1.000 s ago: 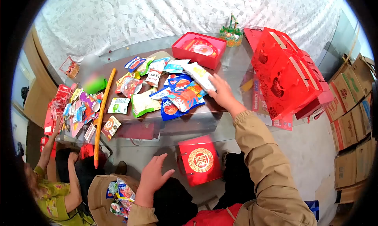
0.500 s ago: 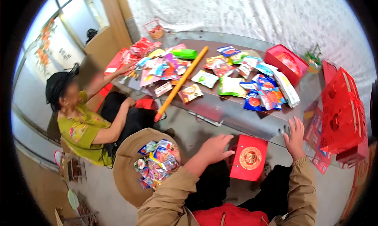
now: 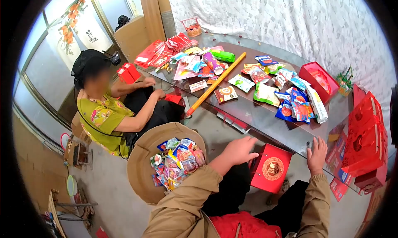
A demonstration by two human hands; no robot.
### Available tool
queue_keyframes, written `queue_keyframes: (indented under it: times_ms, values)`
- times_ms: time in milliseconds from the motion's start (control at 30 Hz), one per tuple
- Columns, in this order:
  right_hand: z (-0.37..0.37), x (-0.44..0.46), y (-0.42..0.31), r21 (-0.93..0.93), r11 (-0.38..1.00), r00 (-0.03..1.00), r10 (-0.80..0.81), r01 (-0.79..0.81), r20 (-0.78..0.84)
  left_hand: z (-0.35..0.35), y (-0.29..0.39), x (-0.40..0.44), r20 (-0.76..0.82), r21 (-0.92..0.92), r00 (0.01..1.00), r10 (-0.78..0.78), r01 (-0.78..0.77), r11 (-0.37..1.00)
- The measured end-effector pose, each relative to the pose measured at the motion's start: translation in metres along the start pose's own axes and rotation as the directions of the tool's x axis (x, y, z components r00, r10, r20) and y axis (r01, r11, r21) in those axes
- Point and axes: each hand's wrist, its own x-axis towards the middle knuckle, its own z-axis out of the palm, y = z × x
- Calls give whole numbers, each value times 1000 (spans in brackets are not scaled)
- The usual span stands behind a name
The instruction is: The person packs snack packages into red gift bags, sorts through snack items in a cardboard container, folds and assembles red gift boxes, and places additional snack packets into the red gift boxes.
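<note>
A red gift box (image 3: 258, 176) with a round gold emblem sits between my knees, just below the table edge. My left hand (image 3: 237, 151) is open beside its upper left corner, the thumb close to the box; I cannot tell if they touch. Fingers apart, my right hand (image 3: 316, 156) is raised to the right of the box, near the table's front edge, and holds nothing. At my left stands a round cardboard tub (image 3: 139, 165) with many small wrapped snacks (image 3: 178, 161) in it.
On the glass table (image 3: 265, 128) lie snack packets (image 3: 265, 94), an orange stick (image 3: 217, 84), red envelopes (image 3: 155, 53) and an open red box (image 3: 304, 74). Red gift bags (image 3: 362, 138) stand at the right. A co-worker (image 3: 97, 113) sits at the left.
The co-worker's hand has come back from the red packets on the table to the lap. My view has shifted, so the scene sits farther right. Both my hands remain open near the red box.
</note>
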Motion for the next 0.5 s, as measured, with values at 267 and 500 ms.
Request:
queue_keyframes:
  times_ms: [267, 500]
  values:
    - [10, -4, 7, -25, 998, 998, 58, -58, -18, 5, -13, -4, -116, -2, 991, 63, -63, 998]
    - [14, -6, 7, -61, 994, 995, 90, -92, -32, -2, -14, -10, -144, -22, 987, 64, -68, 997]
